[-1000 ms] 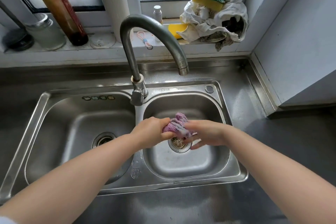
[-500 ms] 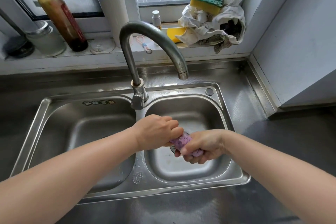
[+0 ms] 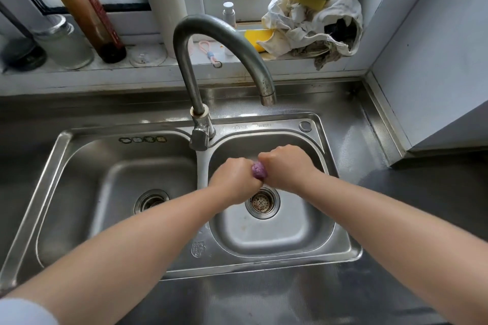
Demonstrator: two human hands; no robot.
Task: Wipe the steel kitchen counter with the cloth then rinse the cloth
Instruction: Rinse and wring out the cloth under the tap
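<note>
My left hand [image 3: 235,179] and right hand [image 3: 286,170] are both clenched into fists round the purple cloth [image 3: 258,171], and only a small knot of it shows between them, over the right basin of the sink [image 3: 340,245] just above its drain [image 3: 262,202]. A second ago a loose tuft of cloth stuck up between my hands; now it is twisted tight and my fists have turned knuckles-up, so I judge I am wringing it out and the rinse is near its end. The worktop [image 3: 264,303] in front looks wiped already. On the sink's divider sits a round stamped mark [image 3: 198,248] I can't read. No water runs from the faucet [image 3: 268,97]. The bottle [image 3: 84,8] on the sill has a label too blurred to read.
</note>
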